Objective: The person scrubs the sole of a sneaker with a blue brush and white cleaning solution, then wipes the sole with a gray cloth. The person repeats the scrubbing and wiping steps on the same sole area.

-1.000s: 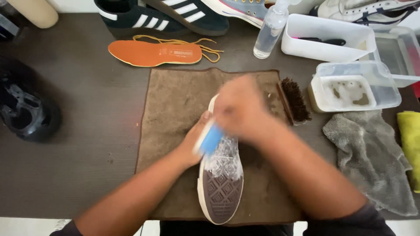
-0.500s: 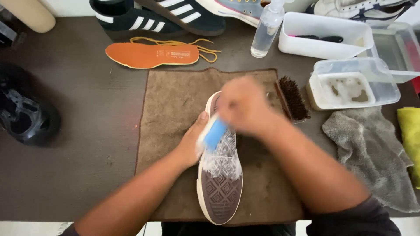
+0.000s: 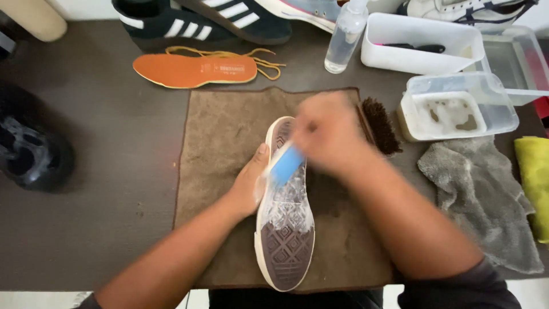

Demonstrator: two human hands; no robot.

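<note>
The right hand [image 3: 326, 134] is blurred, its fingers curled shut round a blue brush [image 3: 286, 164] pressed onto the sole of a shoe [image 3: 284, 217]. The left hand [image 3: 250, 182] clamps the shoe's side at about 9 o'clock, thumb [image 3: 261, 153] along the rim. The shoe lies sole-up at the middle of a brown towel [image 3: 223, 137], long axis running 12 to 6, the end at 6 nearest the person. Foam wets the mid-sole, so it likely feels slippery there; light, rubber stiff but flexing, best gripped by the dry sidewalls. At 2 o'clock lies a dark bristle brush [image 3: 378, 125]
</note>
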